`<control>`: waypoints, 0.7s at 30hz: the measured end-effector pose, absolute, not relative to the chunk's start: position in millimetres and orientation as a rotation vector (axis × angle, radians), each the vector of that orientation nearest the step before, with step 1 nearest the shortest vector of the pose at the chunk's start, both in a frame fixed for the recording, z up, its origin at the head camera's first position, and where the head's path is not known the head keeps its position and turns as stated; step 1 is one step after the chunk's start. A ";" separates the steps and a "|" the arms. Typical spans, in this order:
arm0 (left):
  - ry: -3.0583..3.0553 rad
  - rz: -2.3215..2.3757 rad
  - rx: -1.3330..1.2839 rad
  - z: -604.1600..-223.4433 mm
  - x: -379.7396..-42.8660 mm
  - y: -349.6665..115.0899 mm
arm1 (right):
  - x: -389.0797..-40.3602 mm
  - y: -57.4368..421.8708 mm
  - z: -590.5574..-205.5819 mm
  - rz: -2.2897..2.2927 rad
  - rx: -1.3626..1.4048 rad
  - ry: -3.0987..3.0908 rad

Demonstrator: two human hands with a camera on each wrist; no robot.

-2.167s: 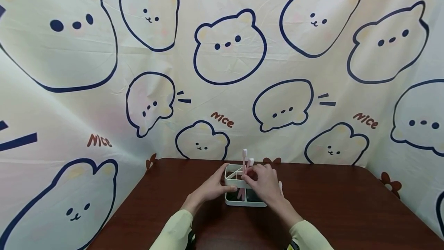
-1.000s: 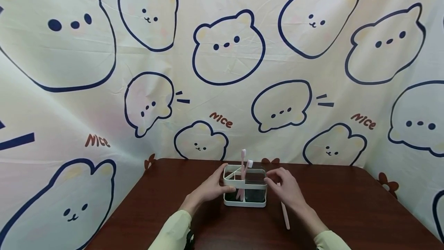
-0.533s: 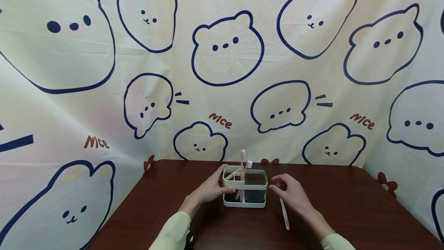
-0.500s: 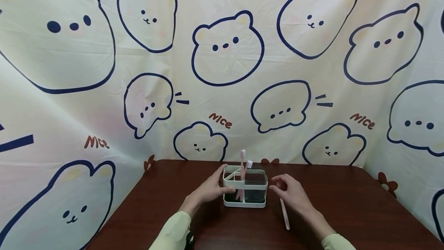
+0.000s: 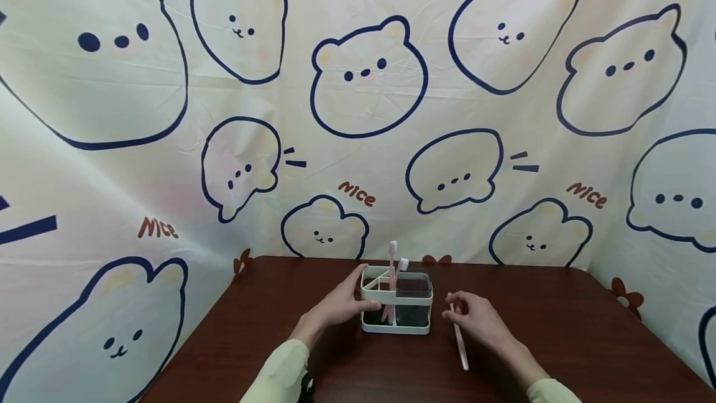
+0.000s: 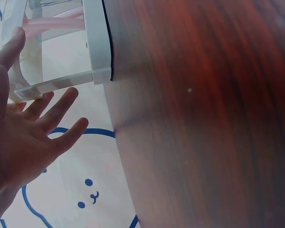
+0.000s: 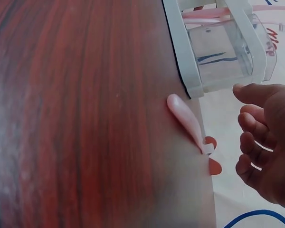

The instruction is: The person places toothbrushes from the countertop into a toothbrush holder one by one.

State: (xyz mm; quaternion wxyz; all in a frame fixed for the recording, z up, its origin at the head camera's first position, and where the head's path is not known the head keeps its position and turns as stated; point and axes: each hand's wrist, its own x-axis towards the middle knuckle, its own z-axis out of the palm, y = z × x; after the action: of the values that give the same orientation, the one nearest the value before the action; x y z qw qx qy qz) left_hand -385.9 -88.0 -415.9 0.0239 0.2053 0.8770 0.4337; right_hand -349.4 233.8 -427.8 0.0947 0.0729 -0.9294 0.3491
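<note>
A pale toothbrush holder (image 5: 395, 329) stands on the table with two pink toothbrushes (image 5: 392, 269) upright in its middle. A clear cup (image 7: 218, 52) sits in its right compartment. My left hand (image 5: 337, 305) holds the holder by its left side, thumb at the front and fingers behind; in the left wrist view the thumb lies at the upper frame. Another pink toothbrush (image 5: 461, 347) lies on the table right of the holder. Above its head end hovers my right hand (image 5: 478, 316), fingers loosely curled and apart from the brush in the right wrist view.
The dark brown wooden table (image 5: 559, 328) reaches back to a cream curtain (image 5: 358, 160) printed with bear faces. Dividers split the left part of the holder, one of them diagonal.
My right hand has left the upright toothbrushes, passed the holder's right side, and moved right and down over the lying toothbrush. The left hand has stayed at the holder.
</note>
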 end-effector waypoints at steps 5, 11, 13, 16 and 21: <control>2.718 1.332 0.628 -415.9 -386.1 -88.0 | -350.5 237.6 -431.0 1.045 0.210 -2.783; 2.720 1.318 0.622 -415.5 -386.2 -87.0 | -349.9 244.6 -433.2 1.056 0.227 -2.818; 2.718 1.318 0.621 -415.6 -386.2 -86.7 | -349.7 246.7 -434.3 1.053 0.231 -2.834; 2.717 1.321 0.627 -415.4 -386.7 -86.8 | -349.6 249.5 -435.8 1.037 0.234 -2.851; 2.727 1.309 0.636 -414.7 -387.5 -88.0 | -350.3 253.9 -439.1 1.000 0.204 -2.895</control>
State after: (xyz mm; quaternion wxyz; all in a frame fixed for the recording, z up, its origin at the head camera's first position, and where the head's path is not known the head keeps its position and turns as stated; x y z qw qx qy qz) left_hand -387.5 -88.0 -414.7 0.0250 0.2056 0.8819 0.4234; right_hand -350.3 253.9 -439.1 0.0363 0.0666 -0.9425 0.3255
